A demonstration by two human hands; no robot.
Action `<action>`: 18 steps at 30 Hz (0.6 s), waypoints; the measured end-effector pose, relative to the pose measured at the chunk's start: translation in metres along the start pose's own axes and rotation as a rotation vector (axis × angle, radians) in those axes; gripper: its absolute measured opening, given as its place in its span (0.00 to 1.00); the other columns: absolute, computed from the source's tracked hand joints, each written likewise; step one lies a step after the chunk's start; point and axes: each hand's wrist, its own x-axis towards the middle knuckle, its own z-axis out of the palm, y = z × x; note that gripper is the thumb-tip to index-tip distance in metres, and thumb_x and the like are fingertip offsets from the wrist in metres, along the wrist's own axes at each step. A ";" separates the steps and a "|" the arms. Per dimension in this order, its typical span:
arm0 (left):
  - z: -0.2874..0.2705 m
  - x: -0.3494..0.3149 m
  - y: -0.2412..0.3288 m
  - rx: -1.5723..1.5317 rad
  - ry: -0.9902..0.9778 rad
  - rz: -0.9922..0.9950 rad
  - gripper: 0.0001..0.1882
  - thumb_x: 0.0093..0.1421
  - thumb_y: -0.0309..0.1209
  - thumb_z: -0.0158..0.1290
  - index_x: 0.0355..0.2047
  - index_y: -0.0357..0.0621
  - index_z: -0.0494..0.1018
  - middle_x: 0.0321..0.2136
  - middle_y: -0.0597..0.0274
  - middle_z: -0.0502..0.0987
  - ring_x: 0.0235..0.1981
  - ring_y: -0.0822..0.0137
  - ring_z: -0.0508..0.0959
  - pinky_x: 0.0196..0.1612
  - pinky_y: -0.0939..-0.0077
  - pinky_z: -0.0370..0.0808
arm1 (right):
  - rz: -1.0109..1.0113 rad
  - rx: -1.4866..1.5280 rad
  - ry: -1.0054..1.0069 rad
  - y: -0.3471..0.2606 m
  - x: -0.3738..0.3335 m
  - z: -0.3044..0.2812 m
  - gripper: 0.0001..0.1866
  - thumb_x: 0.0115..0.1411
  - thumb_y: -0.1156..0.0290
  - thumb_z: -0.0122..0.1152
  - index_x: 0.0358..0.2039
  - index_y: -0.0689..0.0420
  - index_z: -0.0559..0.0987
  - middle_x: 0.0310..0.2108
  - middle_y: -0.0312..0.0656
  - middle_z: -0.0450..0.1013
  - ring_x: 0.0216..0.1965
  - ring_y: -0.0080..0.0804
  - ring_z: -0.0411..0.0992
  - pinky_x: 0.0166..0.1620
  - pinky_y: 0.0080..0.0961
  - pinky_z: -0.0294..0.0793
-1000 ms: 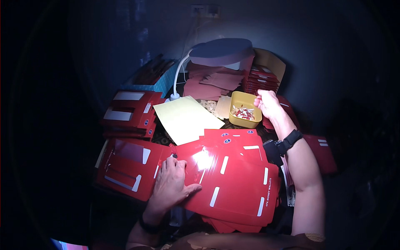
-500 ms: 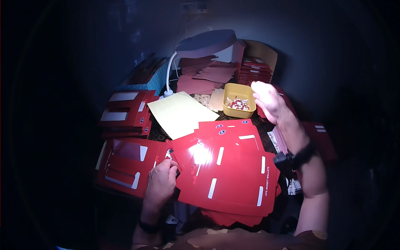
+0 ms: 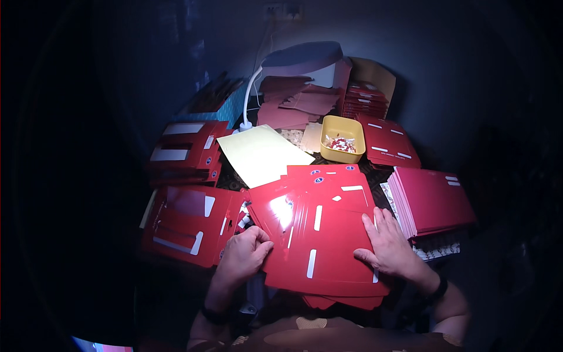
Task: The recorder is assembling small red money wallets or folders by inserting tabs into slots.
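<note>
In front of me lies a loose pile of red printed card sheets (image 3: pixel 343 252) with white slots, spread at slightly different angles. My right hand (image 3: pixel 390 243) rests flat on the top sheet near its right edge, fingers apart. At the pile's left edge is my left hand (image 3: pixel 243 255), its fingers curled and thumb pressed in; whatever may be between the fingertips is hidden. Just beyond it, small white and dark bits (image 3: pixel 243 220) show in the gap beside another red card stack (image 3: pixel 187 226) on the left.
A yellow tub (image 3: pixel 342 154) holds small red and white pieces. Pale yellow paper (image 3: pixel 267 155) lies by a white-necked lamp (image 3: pixel 302 57). Red card stacks stand at upper left (image 3: pixel 182 149) and beyond the tub's right side (image 3: pixel 390 141). A pink-red stack (image 3: pixel 437 199) sits right.
My right hand has come down from beside the yellow tub onto the top red sheet and spread open. My left hand has shifted a little toward the pile's left edge.
</note>
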 end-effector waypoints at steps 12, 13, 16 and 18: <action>-0.001 -0.010 0.010 -0.324 -0.186 -0.066 0.10 0.59 0.30 0.52 0.34 0.34 0.71 0.26 0.58 0.77 0.27 0.74 0.77 0.30 0.77 0.73 | 0.098 0.059 0.067 -0.021 -0.016 -0.002 0.42 0.58 0.45 0.51 0.59 0.70 0.58 0.57 0.69 0.53 0.60 0.65 0.51 0.61 0.52 0.50; 0.000 -0.011 0.008 -0.600 -0.201 -0.055 0.09 0.61 0.28 0.49 0.36 0.34 0.70 0.28 0.58 0.78 0.28 0.74 0.77 0.30 0.79 0.73 | 0.105 0.062 0.072 -0.017 -0.015 -0.006 0.42 0.58 0.45 0.51 0.59 0.70 0.58 0.57 0.69 0.53 0.60 0.65 0.51 0.61 0.52 0.50; -0.005 -0.015 0.041 -0.954 -0.133 -0.030 0.08 0.62 0.23 0.44 0.40 0.33 0.68 0.32 0.56 0.77 0.30 0.73 0.78 0.32 0.82 0.75 | 0.218 0.310 0.239 0.000 -0.016 -0.025 0.46 0.58 0.42 0.50 0.61 0.69 0.54 0.59 0.69 0.51 0.63 0.61 0.49 0.64 0.45 0.49; -0.014 -0.018 0.033 -0.920 -0.086 0.065 0.07 0.62 0.21 0.43 0.40 0.34 0.68 0.31 0.56 0.78 0.31 0.73 0.79 0.33 0.82 0.76 | 0.180 0.446 0.469 0.006 -0.014 -0.029 0.48 0.57 0.45 0.55 0.62 0.69 0.48 0.59 0.69 0.51 0.62 0.62 0.52 0.63 0.44 0.53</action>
